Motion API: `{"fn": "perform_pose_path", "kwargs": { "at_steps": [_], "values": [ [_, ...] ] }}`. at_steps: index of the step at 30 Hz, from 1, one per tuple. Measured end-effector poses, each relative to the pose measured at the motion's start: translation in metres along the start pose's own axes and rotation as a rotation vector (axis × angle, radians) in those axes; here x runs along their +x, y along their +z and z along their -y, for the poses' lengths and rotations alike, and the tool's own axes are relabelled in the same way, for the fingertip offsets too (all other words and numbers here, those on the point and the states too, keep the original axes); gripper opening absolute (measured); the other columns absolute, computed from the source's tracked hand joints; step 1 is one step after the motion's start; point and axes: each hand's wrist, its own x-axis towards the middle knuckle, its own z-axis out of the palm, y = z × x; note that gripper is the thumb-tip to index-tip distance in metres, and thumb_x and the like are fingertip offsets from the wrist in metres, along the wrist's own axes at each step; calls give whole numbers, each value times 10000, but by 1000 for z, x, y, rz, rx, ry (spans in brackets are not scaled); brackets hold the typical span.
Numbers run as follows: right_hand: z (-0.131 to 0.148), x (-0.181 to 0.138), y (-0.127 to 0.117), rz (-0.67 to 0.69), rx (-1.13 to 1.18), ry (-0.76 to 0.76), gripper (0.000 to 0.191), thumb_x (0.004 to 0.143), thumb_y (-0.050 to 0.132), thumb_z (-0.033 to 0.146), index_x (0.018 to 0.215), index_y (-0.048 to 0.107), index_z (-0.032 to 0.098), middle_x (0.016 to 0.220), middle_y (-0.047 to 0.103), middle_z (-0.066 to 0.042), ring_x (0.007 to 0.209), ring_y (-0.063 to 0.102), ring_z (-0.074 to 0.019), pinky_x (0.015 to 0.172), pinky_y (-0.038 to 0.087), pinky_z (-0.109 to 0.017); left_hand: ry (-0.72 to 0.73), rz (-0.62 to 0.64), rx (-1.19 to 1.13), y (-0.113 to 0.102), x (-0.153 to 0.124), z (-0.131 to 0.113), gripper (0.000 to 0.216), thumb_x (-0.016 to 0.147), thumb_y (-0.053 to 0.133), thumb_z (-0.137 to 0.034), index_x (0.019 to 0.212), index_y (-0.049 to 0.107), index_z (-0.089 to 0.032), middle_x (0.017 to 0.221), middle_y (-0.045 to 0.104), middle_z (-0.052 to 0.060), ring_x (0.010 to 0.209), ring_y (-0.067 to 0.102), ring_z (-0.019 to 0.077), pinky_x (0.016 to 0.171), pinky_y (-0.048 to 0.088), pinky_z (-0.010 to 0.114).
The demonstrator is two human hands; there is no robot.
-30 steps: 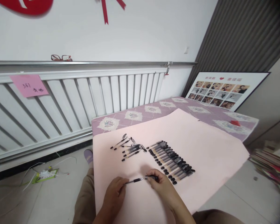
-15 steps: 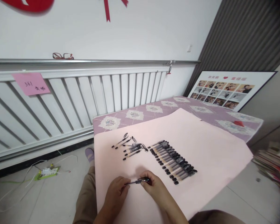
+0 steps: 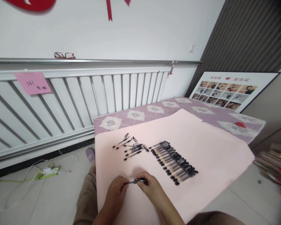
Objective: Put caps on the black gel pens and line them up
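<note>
A black gel pen (image 3: 134, 181) is held level between both hands, just above the near part of the pink sheet (image 3: 215, 150). My left hand (image 3: 117, 190) pinches its left end, which the fingers hide. At the other end, my right hand (image 3: 148, 186) has thumb and fingers closed around the dark cap. To the right lies a slanting row of several capped pens (image 3: 173, 162), side by side with their black ends toward me. Farther off on the left, several uncapped pens (image 3: 132, 151) and loose black caps (image 3: 145, 148) are scattered in a small cluster.
Under the sheet is a table with a purple patterned cloth (image 3: 154, 108). A white radiator (image 3: 103, 93) stands behind it, with glasses (image 3: 64, 55) on the pipe. A photo board (image 3: 229, 90) leans at the back right. A power strip (image 3: 48, 172) and cables lie on the floor.
My right hand has shifted slightly left with the capped end of the pen, closer to my left hand. The row and the scattered pens stay put; the view has shifted slightly.
</note>
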Motion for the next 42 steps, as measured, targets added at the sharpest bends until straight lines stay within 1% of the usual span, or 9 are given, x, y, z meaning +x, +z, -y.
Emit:
{"fn": "perform_pose_path", "kwargs": {
  "at_steps": [7,11,19,22,25,29,32,36,42],
  "values": [
    [-12,-1,23,-119,558,176,236,628,650,341,801,558,209,606,548,55,558,543,-108,594,448,-250,74,-36,-11,5,-5,6,211,835,441,-213,973,599,-229,903,635,42,856,592,162,773,496,278],
    [-8,2,23,-128,526,192,262,606,673,375,775,566,204,628,567,46,585,574,-116,581,456,-245,166,-82,104,7,-6,10,238,843,447,-238,1015,613,-232,937,634,69,884,595,174,788,505,292],
    [-19,5,20,-95,383,38,225,651,620,272,856,559,202,557,555,66,476,493,-90,464,358,-211,311,-137,232,12,-2,21,186,820,512,-311,917,649,-232,750,637,50,702,623,163,646,533,237],
    [-16,6,-11,-101,369,-32,337,629,655,249,953,565,218,712,618,33,554,533,-97,476,373,-209,236,-91,186,10,1,20,213,835,479,-360,884,640,-229,732,637,37,640,621,147,586,532,209],
    [-6,7,-75,-131,415,-39,239,656,667,315,852,604,192,661,619,21,559,557,-107,501,412,-222,155,-69,171,8,11,7,242,836,460,-387,869,628,-218,726,630,29,597,606,138,544,516,203],
    [-11,3,-175,-360,737,-54,250,681,687,344,885,609,222,716,627,21,606,583,-96,560,481,-220,123,-39,232,21,45,-31,205,818,471,-350,835,620,-211,731,608,15,573,569,126,546,485,214],
    [-36,-8,-226,-499,944,-122,277,658,720,323,900,613,242,715,622,21,616,598,-108,548,516,-219,136,40,349,48,84,-66,164,812,454,-251,843,609,-210,783,598,23,625,555,132,595,464,233],
    [-69,-23,-248,-564,1123,-132,268,646,734,303,884,623,250,715,645,27,604,614,-105,544,542,-209,120,163,569,95,139,-100,184,832,419,-203,896,591,-203,886,583,39,795,555,150,737,433,257],
    [-76,-23,-252,-439,1206,-147,264,667,732,268,905,627,224,720,659,25,638,623,-96,570,548,-188,72,251,712,143,185,-109,148,826,458,-232,884,593,-216,912,562,44,872,538,183,797,398,292]
  ]
}}
